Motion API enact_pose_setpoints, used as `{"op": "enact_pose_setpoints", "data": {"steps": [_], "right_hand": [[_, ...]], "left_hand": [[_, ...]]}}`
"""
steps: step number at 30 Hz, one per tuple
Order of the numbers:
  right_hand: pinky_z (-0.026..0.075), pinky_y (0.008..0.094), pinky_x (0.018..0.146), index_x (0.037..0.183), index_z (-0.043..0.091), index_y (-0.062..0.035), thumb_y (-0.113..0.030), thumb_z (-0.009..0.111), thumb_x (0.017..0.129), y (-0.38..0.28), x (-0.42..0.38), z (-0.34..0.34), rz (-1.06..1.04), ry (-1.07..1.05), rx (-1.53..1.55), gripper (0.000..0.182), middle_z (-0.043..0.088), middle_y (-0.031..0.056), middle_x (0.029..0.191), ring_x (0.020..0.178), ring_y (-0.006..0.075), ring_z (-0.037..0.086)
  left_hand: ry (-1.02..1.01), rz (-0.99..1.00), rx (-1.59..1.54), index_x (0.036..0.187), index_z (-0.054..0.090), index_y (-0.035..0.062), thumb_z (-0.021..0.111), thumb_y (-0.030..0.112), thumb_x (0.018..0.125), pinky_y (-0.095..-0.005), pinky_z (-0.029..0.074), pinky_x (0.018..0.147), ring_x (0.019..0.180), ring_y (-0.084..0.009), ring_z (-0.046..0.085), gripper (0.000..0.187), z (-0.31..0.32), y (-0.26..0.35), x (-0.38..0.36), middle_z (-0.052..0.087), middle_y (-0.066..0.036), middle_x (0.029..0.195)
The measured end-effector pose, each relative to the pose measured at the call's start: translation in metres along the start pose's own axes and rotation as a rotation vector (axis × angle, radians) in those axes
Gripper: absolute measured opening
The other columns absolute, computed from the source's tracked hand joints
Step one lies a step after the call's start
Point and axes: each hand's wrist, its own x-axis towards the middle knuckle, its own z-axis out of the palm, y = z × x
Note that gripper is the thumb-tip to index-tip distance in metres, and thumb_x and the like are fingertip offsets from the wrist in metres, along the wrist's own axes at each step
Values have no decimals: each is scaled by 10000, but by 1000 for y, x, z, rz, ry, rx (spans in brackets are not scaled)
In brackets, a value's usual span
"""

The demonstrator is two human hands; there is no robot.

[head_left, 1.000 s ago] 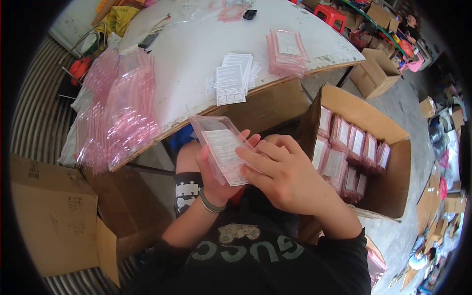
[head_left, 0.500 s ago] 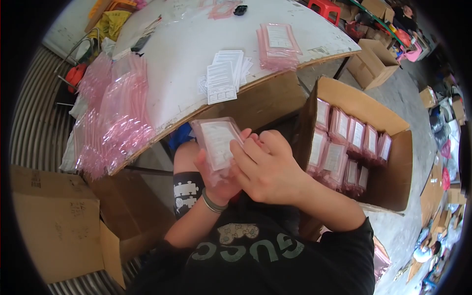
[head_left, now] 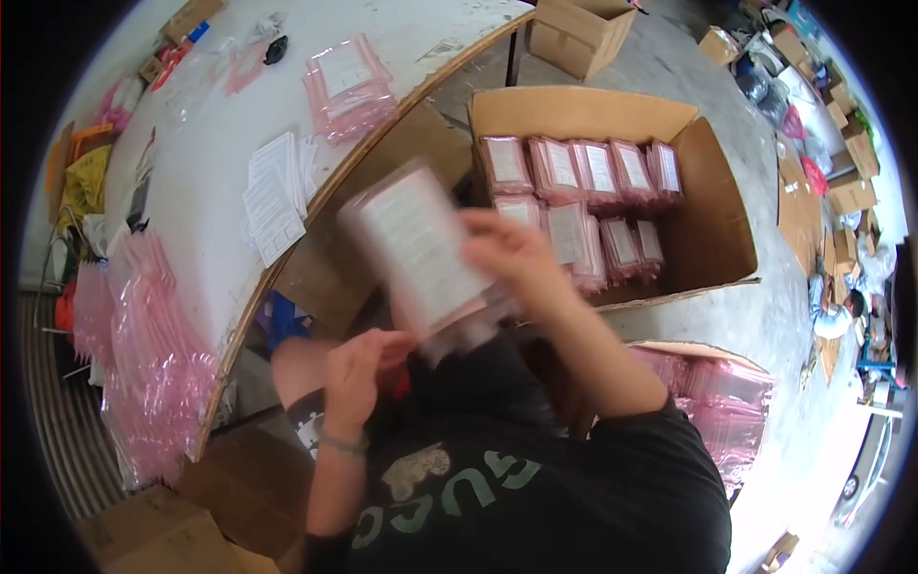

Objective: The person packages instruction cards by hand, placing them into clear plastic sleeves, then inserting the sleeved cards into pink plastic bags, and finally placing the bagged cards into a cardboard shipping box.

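Observation:
A pink-edged clear packet with a white printed sheet (head_left: pixel 421 249) hangs tilted in front of me, smeared by motion. My right hand (head_left: pixel 512 253) grips its right edge. My left hand (head_left: pixel 359 368) is at the packet's lower left, fingers partly hidden and blurred; whether it touches the packet is unclear. Loose white printed sheets (head_left: pixel 273 196) lie on the table (head_left: pixel 206 124), with a stack of pink packets (head_left: pixel 349 86) beyond them. A cardboard box (head_left: pixel 722 201) on the right holds several filled pink packets (head_left: pixel 598 172) standing in rows.
A heap of pink plastic sleeves (head_left: pixel 158 354) hangs over the table's left edge. More pink sleeves (head_left: pixel 717 402) fill a second box at the lower right. Another cardboard box (head_left: pixel 579 36) stands beyond the table. A person (head_left: pixel 834 311) sits far off at the right.
The view has turned right. My right hand has taken the packet up and away from my left hand, which earlier supported it from the left.

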Motion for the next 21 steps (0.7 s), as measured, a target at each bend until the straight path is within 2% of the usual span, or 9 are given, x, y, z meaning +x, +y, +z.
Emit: {"op": "enact_pose_setpoints", "data": {"steps": [3, 6, 8, 10, 12, 15, 16, 18, 21], "right_hand": [[547, 262, 649, 1198, 642, -8, -108, 712, 887, -19, 30, -95, -71, 336, -168, 334, 697, 45, 884, 721, 114, 646], [525, 306, 601, 1185, 643, 60, -129, 733, 826, 56, 87, -244, -127, 813, -464, 415, 702, 104, 941, 745, 189, 653], [509, 307, 641, 1150, 661, 69, -168, 740, 808, 79, 114, -280, -15, 906, -579, 424, 697, 110, 914, 791, 185, 644], [483, 279, 625, 1035, 714, 60, -161, 705, 833, 116, 165, -320, -22, 916, -688, 299, 689, 62, 850, 750, 123, 614], [488, 325, 572, 1373, 522, 44, -325, 720, 869, 83, 190, -281, 169, 764, -472, 655, 680, 119, 1002, 665, 162, 592], [542, 363, 797, 1389, 509, -3, -214, 565, 972, 127, 255, -364, -205, 178, -1524, 471, 660, 158, 1238, 953, 228, 662], [527, 351, 843, 1310, 610, -16, -152, 588, 949, 120, 261, -356, -521, 94, -947, 387, 676, 137, 1238, 1003, 204, 663], [514, 332, 852, 1225, 652, 30, -215, 670, 926, 54, 224, -251, -244, 495, -1100, 386, 707, 155, 1142, 953, 216, 667], [527, 304, 816, 1235, 646, 14, -151, 627, 969, 13, 200, -160, -563, 519, -666, 313, 701, 153, 1068, 924, 183, 653]], "left_hand": [[348, 494, 422, 1081, 680, -87, 570, 201, 977, -318, 512, 915, 1008, -207, 659, 326, -27, 57, -31, 701, -164, 1069], [1009, 653, 615, 1222, 617, -92, 563, 38, 968, -351, 482, 984, 1094, -236, 624, 291, -88, 93, -72, 665, -181, 1177], [1078, 763, 792, 1294, 574, -65, 516, 82, 1018, -341, 455, 1037, 1171, -232, 582, 318, -169, 104, -104, 594, -152, 1319], [1317, 523, 1137, 1344, 536, -45, 580, 184, 1006, -365, 455, 1040, 1183, -229, 579, 411, -184, 136, -120, 556, -149, 1370], [1310, 311, 1181, 1356, 534, -43, 613, 309, 973, -393, 367, 1101, 1294, -295, 501, 526, -254, 138, -148, 537, -196, 1397], [1400, -46, 1057, 1397, 480, -68, 602, 372, 964, -403, 337, 1131, 1357, -325, 452, 629, -295, 134, -155, 499, -220, 1439], [1361, 0, 981, 1354, 526, -61, 617, 378, 953, -373, 409, 1054, 1247, -284, 546, 601, -353, 107, -179, 593, -195, 1333], [1146, -75, 936, 1128, 664, -34, 662, 387, 911, -321, 480, 815, 941, -158, 612, 474, -367, 92, -186, 683, -97, 1023], [1067, -83, 1362, 1137, 683, -13, 748, 408, 800, -402, 500, 891, 1006, -305, 652, 543, -361, 98, -158, 685, -193, 1073]]}}
